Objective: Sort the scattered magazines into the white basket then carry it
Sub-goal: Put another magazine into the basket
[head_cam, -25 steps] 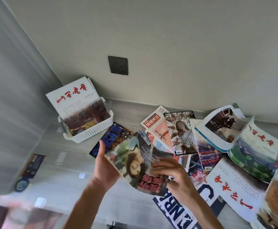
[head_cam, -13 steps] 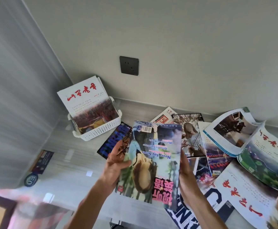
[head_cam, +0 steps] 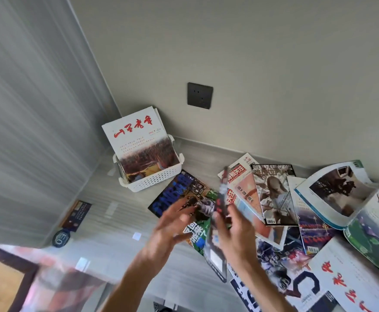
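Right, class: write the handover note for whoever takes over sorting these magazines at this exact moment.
Left hand: open, fingers spread, blurred, beside the held magazine.
Right hand: grips the held magazine, seen edge-on, upright.
White basket: in the corner of the counter, with a white-covered magazine standing in it.
Done: at least one filed.
Left: file the held one, then the scattered magazines on the counter; carry the basket.

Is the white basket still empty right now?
No, the white basket already holds a red-titled magazine standing upright in it, leaning toward the wall corner.
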`<state>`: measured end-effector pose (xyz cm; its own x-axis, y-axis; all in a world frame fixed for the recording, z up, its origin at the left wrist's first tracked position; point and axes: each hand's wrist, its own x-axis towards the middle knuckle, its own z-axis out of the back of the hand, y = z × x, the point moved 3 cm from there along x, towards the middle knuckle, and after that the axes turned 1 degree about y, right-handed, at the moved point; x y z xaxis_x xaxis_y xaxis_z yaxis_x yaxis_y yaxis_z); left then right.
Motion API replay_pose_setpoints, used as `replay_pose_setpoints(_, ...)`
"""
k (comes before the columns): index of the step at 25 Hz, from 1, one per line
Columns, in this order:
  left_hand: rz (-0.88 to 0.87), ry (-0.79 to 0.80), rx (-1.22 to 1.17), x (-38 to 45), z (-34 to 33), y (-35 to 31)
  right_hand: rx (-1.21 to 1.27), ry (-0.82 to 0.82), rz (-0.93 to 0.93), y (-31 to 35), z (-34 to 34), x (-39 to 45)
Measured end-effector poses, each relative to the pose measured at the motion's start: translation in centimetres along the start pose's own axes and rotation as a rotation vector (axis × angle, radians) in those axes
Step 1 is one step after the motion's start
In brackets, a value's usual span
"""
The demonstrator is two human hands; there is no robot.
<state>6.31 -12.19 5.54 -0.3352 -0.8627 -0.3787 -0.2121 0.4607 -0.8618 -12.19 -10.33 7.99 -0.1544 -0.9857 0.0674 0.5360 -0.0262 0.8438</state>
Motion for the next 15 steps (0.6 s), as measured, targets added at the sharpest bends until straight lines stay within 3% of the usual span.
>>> replay_pose_setpoints(2, -0.092, 0.011, 0.209, 0.1, -1.7, 0.5, 0.008, 0.173, 0.077, 1.4, -3.8, -2.2)
replay_pose_setpoints(4, -0.153, -0.303, 0.346, 0.3, -0.7, 0.2, 0.054, 0.445, 0.133, 1.6, -6.2, -3.6)
replay_pose_setpoints(6, -0.138, -0.449, 0.336, -0.5, 2.2, -0.2, 0.206, 0.544, 0.025, 0.7, -6.2, -3.2)
replay_pose_setpoints(7, -0.129, -0.415, 0.253, -0.8, 3.5, -0.3, 0.300, 0.473, -0.097, -0.3, -5.8, -2.4)
replay_pose_setpoints(9, -0.157, -0.177, 0.121, -1.6, 5.5, -1.3, 0.461, 0.370, -0.312, -2.4, -5.1, -0.3)
replay_pose_setpoints(12, -0.182, 0.004, 0.145, -2.1, 8.3, -2.3, 0.653, 0.560, -0.368, -3.6, -6.3, 2.0)
replay_pose_setpoints(14, -0.211, -0.091, 0.236, -2.1, 10.0, -1.9, 0.532, 0.586, -0.365, -3.5, -7.6, 2.2)
replay_pose_setpoints(15, -0.225, -0.243, 0.338, -2.1, 11.1, -1.3, 0.446, 0.565, -0.368, -3.6, -8.4, 1.9)
